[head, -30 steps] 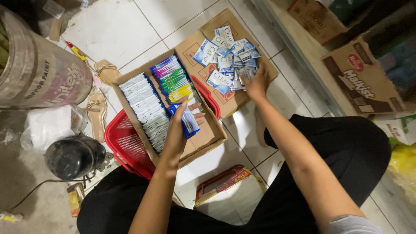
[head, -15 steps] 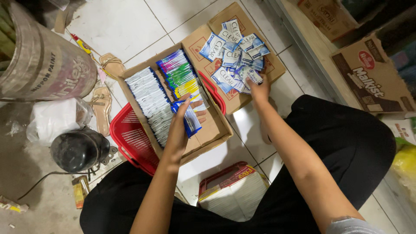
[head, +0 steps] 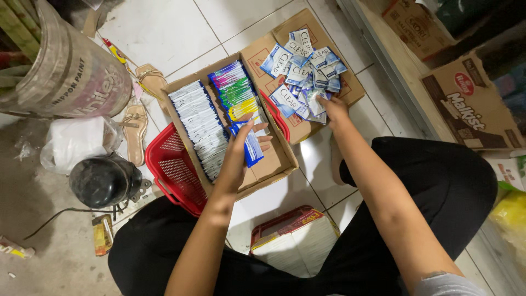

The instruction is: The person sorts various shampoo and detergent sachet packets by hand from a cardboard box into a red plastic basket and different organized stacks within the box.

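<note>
Bare forearms, black trousers [head: 438, 186], grey sleeve edge [head: 446, 285]

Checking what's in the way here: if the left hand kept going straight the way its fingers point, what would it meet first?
The left hand, holding a stack of blue sachets, points up the cardboard box. It would likely first meet the row of coloured sachets standing in that box, though depth is hard to judge.

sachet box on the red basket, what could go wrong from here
The cardboard box sits partly on the red basket, so leaning on it with the left hand might tip the sachet rows. The right hand reaching into the loose pile could scatter sachets onto the floor.
</note>
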